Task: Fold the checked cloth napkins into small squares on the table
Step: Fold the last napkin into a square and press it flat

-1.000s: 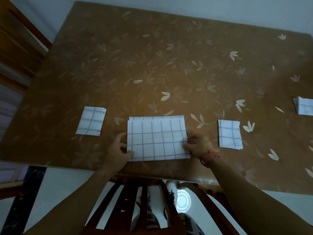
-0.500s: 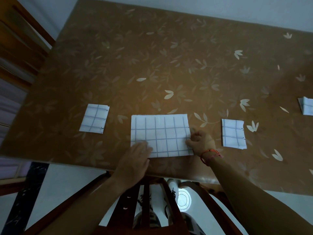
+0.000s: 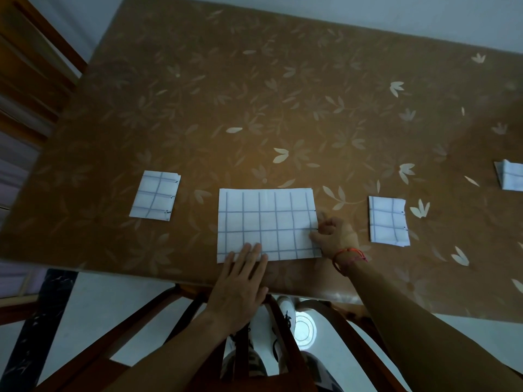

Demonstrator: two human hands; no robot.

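The half-folded napkin [image 3: 266, 222] lies flat at the counter's [image 3: 254, 108] near edge, midway along. Your left grip [image 3: 240, 284] presses its near edge with straight fingers. Your right grip [image 3: 335, 236] pinches its right edge, fingers curled. Folded squares lie to its left [image 3: 155, 196], to its right [image 3: 388, 220] and at the counter's right edge [image 3: 510, 179].

The light is dim and cool, with a bluish cast on the wall [image 3: 368, 12] and the floor [image 3: 113, 306]. The brown worktop [image 3: 311, 94] glows warmest about its middle and darkens toward its left and right ends. A faint sheen lies on its near edge, right of centre. The half-folded napkin [image 3: 266, 224] is the palest surface. The near foreground is in shadow. Wide-angle bending curves the worktop's edges, and its far right corner looks soft.
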